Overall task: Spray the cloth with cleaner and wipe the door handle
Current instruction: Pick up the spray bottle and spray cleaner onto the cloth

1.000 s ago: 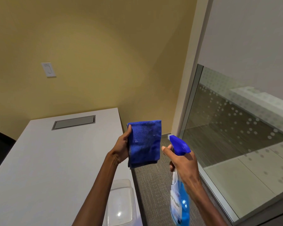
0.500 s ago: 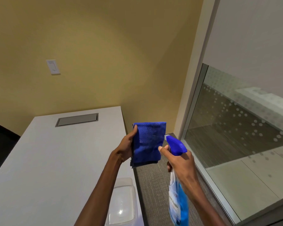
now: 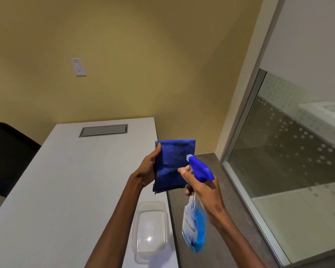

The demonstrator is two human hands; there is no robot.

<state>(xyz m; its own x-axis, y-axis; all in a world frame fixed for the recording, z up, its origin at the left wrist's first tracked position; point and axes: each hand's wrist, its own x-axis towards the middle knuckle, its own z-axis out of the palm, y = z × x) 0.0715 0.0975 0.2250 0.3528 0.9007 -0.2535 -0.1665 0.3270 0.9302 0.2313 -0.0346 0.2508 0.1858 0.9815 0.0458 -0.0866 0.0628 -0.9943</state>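
So from my head cam, I'm standing in a corner with not a ton of room: the white table runs along my left with its right edge just beside my left forearm, the yellow wall is straight ahead, and the glass partition with its pale frame closes off the right side. Between the table edge and the glass there's a strip of grey carpet, and that's basically the open space my hands are working over. A clear plastic container sits right at the table's near right corner, under my left arm. There's a black chair off at the far left, well apart from everything. My left hand is closed on the folded blue cloth, thumb along its left edge, holding it upright with the flat face toward me. My right hand is wrapped around the neck of the spray bottle, index finger out on the trigger, nozzle touching or just short of the cloth, can't tell which. Both forearms reach up from the bottom, the bottle hanging tilted with blue liquid in it. No door handle in view.
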